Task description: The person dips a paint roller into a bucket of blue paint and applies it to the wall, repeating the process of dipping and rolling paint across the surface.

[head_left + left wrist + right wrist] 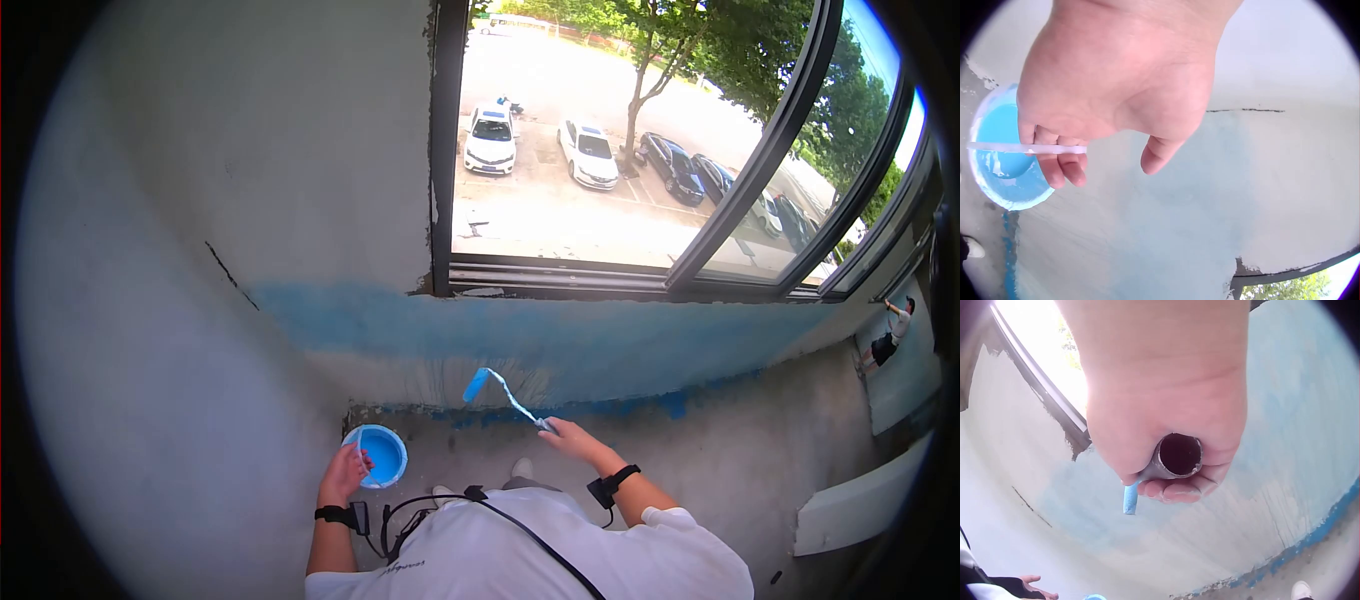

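My left hand (343,472) is at the near left rim of a round bucket (402,462) of blue paint. In the left wrist view its fingers hook round the white bucket handle (1004,147), with the thumb apart. My right hand (580,443) grips the grey handle (546,424) of a paint roller. The roller's paint-spattered frame reaches forward to its blue sleeve (476,385), which overlaps the lower wall in the head view. From the right wrist, the hollow handle end (1180,455) shows in the fist, with the blue sleeve (1130,499) beyond.
Thin blue paint covers a band of the wall (560,335) under a dark-framed window (560,278). Blue smears run along the floor edge (640,405). Another person (893,335) stands far right, near a pale slab (860,505).
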The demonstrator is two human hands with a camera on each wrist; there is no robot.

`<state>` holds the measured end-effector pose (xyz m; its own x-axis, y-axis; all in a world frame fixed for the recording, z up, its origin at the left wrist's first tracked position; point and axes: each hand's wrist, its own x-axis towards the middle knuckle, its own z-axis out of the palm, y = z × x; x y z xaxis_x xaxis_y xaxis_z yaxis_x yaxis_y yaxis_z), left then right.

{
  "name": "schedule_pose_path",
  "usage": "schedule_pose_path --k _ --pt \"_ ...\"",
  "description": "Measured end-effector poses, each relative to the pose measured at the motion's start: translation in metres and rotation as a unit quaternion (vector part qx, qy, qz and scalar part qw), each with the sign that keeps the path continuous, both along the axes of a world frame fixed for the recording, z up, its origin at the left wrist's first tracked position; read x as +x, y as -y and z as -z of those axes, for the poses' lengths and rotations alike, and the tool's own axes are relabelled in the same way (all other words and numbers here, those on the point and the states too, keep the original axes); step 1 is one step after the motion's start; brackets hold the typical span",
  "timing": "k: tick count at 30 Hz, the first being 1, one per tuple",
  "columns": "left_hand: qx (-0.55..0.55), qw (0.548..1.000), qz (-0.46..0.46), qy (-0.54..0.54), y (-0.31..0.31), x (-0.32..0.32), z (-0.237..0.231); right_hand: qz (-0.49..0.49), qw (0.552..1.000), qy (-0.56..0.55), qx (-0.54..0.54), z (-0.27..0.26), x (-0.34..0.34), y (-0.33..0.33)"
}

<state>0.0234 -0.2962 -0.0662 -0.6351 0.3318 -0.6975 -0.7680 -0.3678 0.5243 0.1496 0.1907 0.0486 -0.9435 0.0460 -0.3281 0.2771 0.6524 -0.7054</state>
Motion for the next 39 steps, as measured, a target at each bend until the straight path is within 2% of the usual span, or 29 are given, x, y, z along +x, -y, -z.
schedule_pose_path --k 3,7,13,19,21,25,32,35,39 --pt "0.035 0.999 -0.004 -0.017 -0.023 -0.006 -0.027 -0.041 0.999 0.007 0.023 -0.013 -0.003 -0.005" --pt "0.018 0.997 0.006 -0.078 -0.059 -0.021 -0.049 -0.083 0.996 0.022 0.028 -0.033 -0.014 -0.015" --pt "0.012 0.988 0.085 -0.131 -0.119 -0.028 -0.083 -0.155 0.988 -0.003 0.003 -0.044 -0.03 -0.044" --pt "0.0 0.985 0.107 -0.133 -0.172 -0.033 -0.106 -0.203 0.976 -0.018 -0.071 -0.03 -0.044 -0.066" --pt "0.005 0.985 0.116 -0.131 -0.186 -0.034 -0.11 -0.196 0.977 0.026 -0.077 -0.031 -0.046 -0.064" --pt "-0.015 0.982 0.134 -0.133 -0.209 -0.039 -0.125 -0.238 0.969 0.018 -0.057 -0.031 -0.053 -0.065" --pt "0.005 0.967 0.195 -0.165 -0.236 -0.044 -0.133 -0.222 0.973 0.061 -0.029 -0.026 -0.064 -0.062" --pt "0.01 0.958 0.222 -0.183 -0.243 -0.044 -0.131 -0.197 0.97 0.14 -0.041 -0.025 -0.07 -0.06" --pt "0.003 0.939 0.269 -0.216 -0.247 -0.044 -0.14 -0.178 0.966 0.184 -0.029 -0.025 -0.08 -0.049"
